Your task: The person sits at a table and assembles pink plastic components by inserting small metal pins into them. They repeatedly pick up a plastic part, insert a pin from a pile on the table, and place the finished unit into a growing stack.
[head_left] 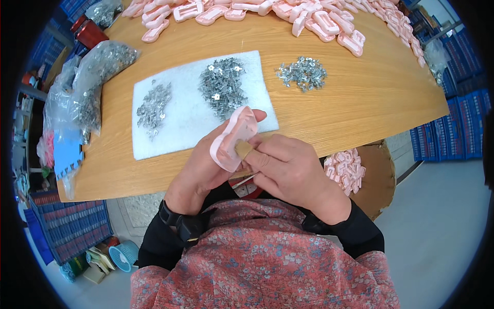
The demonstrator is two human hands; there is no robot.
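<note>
The fingers of the left hand [203, 167] are curled around a pink plastic part [232, 138], gripping it from the side so that its rounded end points up toward twelve o'clock; one fingertip shows past the part's top edge. The right hand [288, 167], at three o'clock of the left and touching it, has its fingers folded in, and a taped fingertip [243, 149] presses against the part's lower right side; a thin stick [244, 180] pokes out under this hand, though how it is held cannot be told. Both hands hover over the near edge of a wooden table [360, 98]. At twelve o'clock of the hands lies a white foam mat [180, 123] bearing two heaps of small metal pieces [221, 85], with a third heap [302, 73] on bare wood at one o'clock. Many more pink parts [319, 20] line the far rim, and clear bags of metal pieces [92, 77] sit at ten o'clock.
</note>
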